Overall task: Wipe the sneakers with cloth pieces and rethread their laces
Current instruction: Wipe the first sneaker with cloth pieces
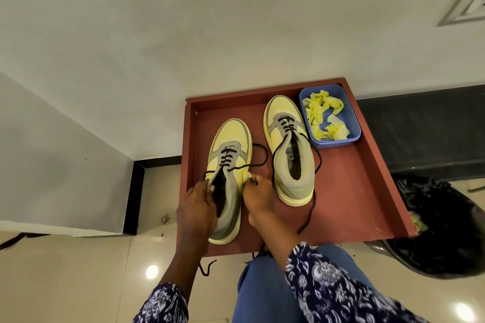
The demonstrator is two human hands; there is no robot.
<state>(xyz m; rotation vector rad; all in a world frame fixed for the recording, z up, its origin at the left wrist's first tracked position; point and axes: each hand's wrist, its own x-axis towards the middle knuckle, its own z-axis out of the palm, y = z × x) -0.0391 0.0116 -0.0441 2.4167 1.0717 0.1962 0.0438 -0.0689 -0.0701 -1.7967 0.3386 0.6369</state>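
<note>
Two yellow and grey sneakers stand in a reddish-brown tray. The left sneaker has its black lace threaded through the lower eyelets, with a loose end looping to the right. My left hand holds this sneaker's left collar and pinches the lace there. My right hand pinches the sneaker's right eyelet flap. The right sneaker stands apart, half laced, its lace trailing over the tray's front. A blue tub at the back right holds several yellow cloth pieces.
The tray sits against a white wall over a tiled floor. A bin lined with a black bag stands right of the tray. A lace end hangs below the tray's front edge near my blue-clad knee.
</note>
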